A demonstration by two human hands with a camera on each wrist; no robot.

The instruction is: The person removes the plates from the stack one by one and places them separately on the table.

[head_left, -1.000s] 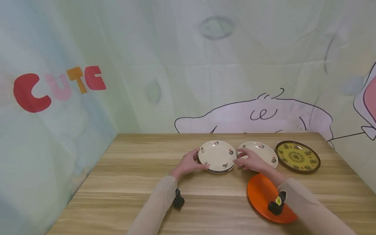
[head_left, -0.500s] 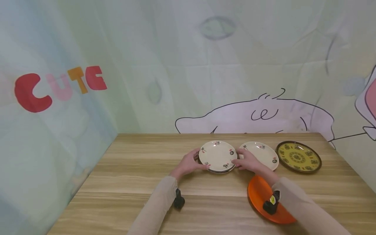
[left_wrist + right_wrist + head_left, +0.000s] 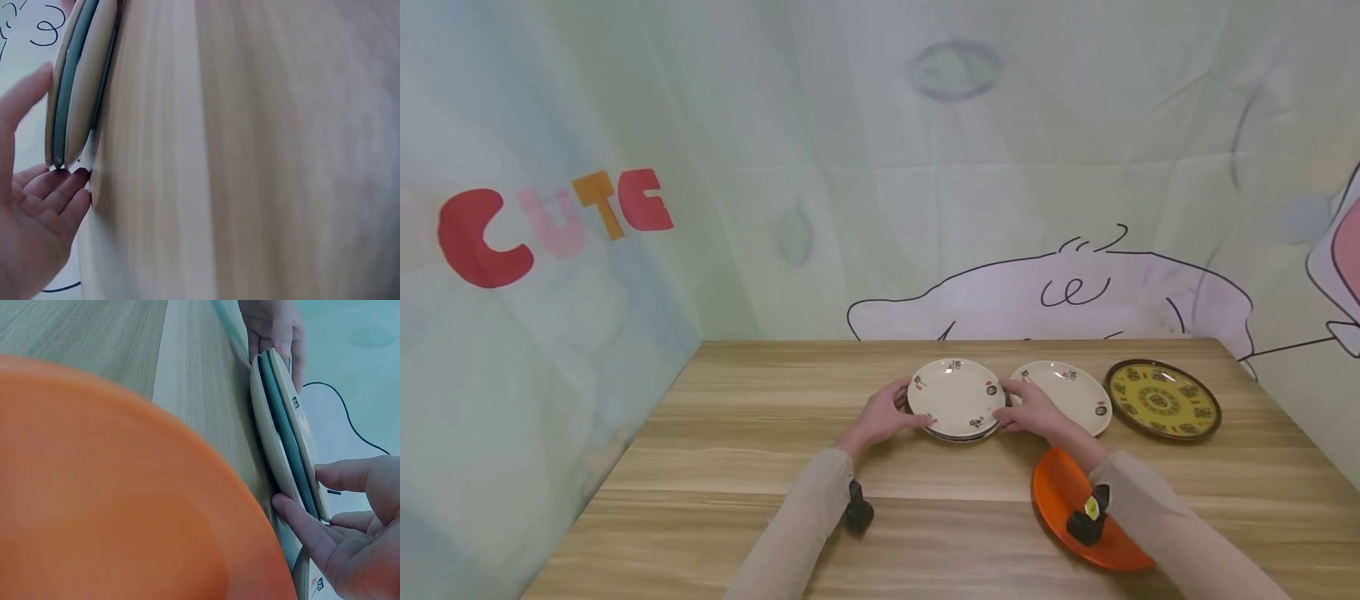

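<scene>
A small stack of plates (image 3: 957, 398) stands near the back of the table, topped by a cream plate with small dark and red motifs round its rim. In the left wrist view a green layer (image 3: 74, 75) shows between cream plates. My left hand (image 3: 877, 419) holds the stack's left side, thumb over the top rim and fingers along the edge. From the right, my right hand (image 3: 1036, 410) grips the opposite side; in the right wrist view its thumb (image 3: 344, 475) lies on the top plate and its fingers are at the edge.
Right of the stack lies another cream plate (image 3: 1067, 392), partly behind my right hand. A yellow plate with a dark brown rim (image 3: 1161, 400) is farther right. An orange plate (image 3: 1060, 500) sits nearer, under my right forearm. A printed curtain (image 3: 775, 208) hangs behind the wooden table (image 3: 737, 500).
My right hand has moved slightly left, from over the neighbouring cream plate onto the stack's right rim. The left hand and the plates look unmoved.
</scene>
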